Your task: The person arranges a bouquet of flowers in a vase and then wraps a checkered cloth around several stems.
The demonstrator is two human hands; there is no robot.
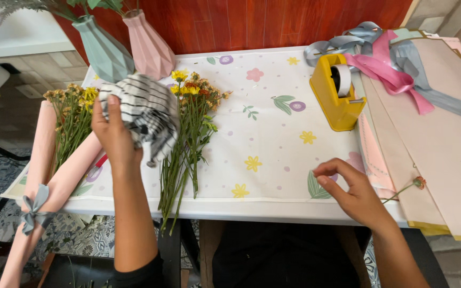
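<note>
Wrapped bouquet (54,160): lies at the table's left edge in pink paper, tied with a grey bow.
Left hand (114,136): raised, fingers closed on a crumpled black-and-white striped paper (148,109).
Loose flowers (188,138): lie on the floral tablecloth (265,106), just right of that paper.
Right hand (350,189): fingers curled, empty, resting near the table's front edge.
Tape dispenser (336,93): yellow, far right, beside ribbons (385,69).

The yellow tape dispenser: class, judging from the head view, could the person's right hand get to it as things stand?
Probably yes. The right hand is empty, and only bare tablecloth lies between it and the tape dispenser.
</note>
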